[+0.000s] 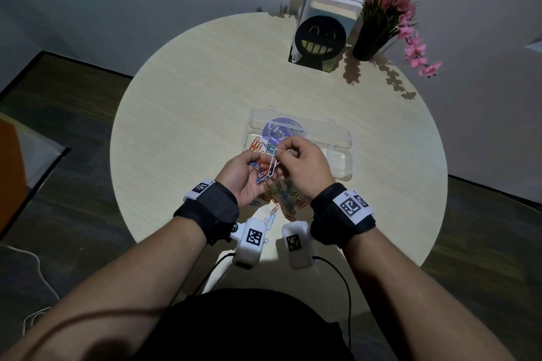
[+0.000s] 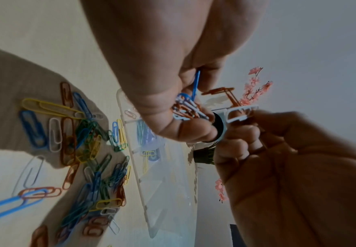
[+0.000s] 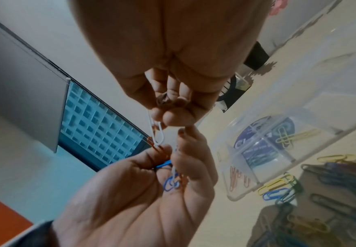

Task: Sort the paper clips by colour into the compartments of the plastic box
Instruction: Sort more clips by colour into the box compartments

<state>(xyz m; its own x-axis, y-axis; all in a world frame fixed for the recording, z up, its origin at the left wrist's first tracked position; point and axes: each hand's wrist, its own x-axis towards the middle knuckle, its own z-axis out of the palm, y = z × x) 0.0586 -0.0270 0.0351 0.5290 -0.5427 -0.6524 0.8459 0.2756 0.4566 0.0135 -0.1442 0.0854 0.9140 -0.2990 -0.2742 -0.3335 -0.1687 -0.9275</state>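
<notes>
Inside, the clear plastic box (image 1: 337,137) keeps orange clips (image 1: 256,144) and yellow clips (image 3: 286,137) in separate compartments; its round label's writing is unreadable. Left hand (image 1: 245,174) cups mixed clips (image 1: 262,173); right hand (image 1: 302,168) pinches a white clip (image 1: 274,162).

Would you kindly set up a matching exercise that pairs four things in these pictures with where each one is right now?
Things:
1. white paper clip
2. mixed bunch of clips
3. orange clips
4. black smiley bookend

Places:
A. in the plastic box, leftmost compartment
B. cupped in the left hand
C. far side of the table, beside the flower pot
D. pinched by the right hand

Pairs: 1-D, 2-B, 3-A, 4-C
</notes>
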